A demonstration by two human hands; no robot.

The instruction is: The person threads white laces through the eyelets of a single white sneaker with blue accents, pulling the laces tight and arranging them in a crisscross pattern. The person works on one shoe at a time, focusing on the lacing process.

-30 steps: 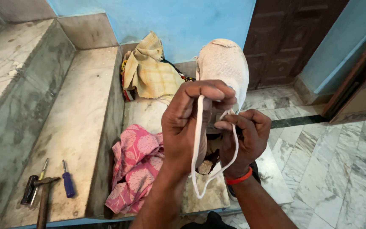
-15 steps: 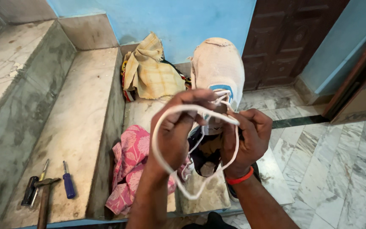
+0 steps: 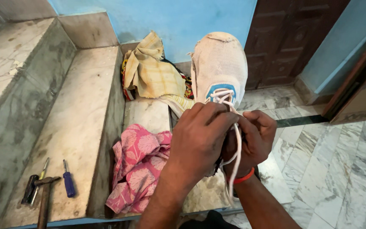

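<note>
Shoe (image 3: 219, 63) above hands, lace (image 3: 235, 146) between fingers

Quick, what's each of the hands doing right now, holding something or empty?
Left hand: closed, fingers pinching the white shoelace at the shoe.
Right hand: closed on the same lace, partly hidden behind the left.

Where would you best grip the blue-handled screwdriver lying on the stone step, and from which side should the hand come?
Probably the blue handle, from above. The screwdriver lies flat on the step, so fingers can close across the handle's two long sides. That end is the thickest part; the thin shaft offers little to hold. The hammer lies apart to its left, leaving room.
</note>
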